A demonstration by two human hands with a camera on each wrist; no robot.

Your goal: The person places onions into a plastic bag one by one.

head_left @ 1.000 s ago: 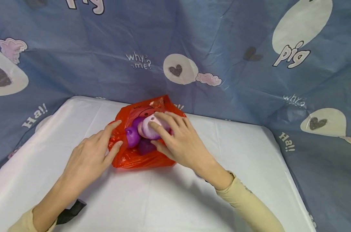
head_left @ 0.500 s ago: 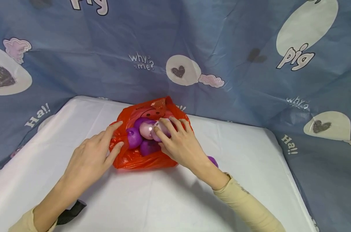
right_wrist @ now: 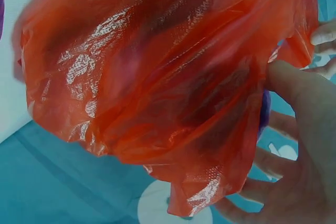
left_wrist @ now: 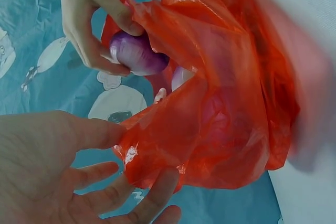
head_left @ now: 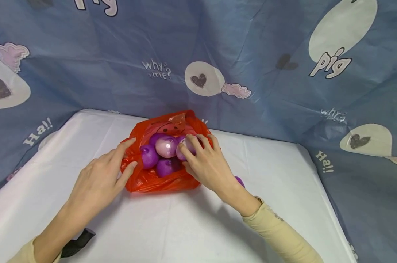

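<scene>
A red plastic bag (head_left: pixel 146 185) stands with its mouth spread at the back of the white table. Several purple onions, among them a front onion (head_left: pixel 167 167) and a pale-topped onion (head_left: pixel 166 147), lie inside. My right hand (head_left: pixel 211 168) reaches into the mouth at the right and grips another onion (left_wrist: pixel 137 56) between thumb and fingers, as the left wrist view shows. With thumb and fingers my left hand (head_left: pixel 98 177) pinches the bag's left rim (left_wrist: pixel 157 135). The right wrist view shows mostly the bag's outside, which hides most of the onions.
One more purple round thing (head_left: pixel 240 181) lies on the table, mostly hidden behind my right wrist. A black object (head_left: pixel 78 243) is beside my left wrist. Behind the white table (head_left: pixel 146 226) hangs a blue printed cloth (head_left: pixel 251 40).
My right hand has shifted the onion it holds slightly right and down inside the bag, exposing the pale-topped onion. A purple thing now shows beside my right wrist. The left hand stays at the rim.
</scene>
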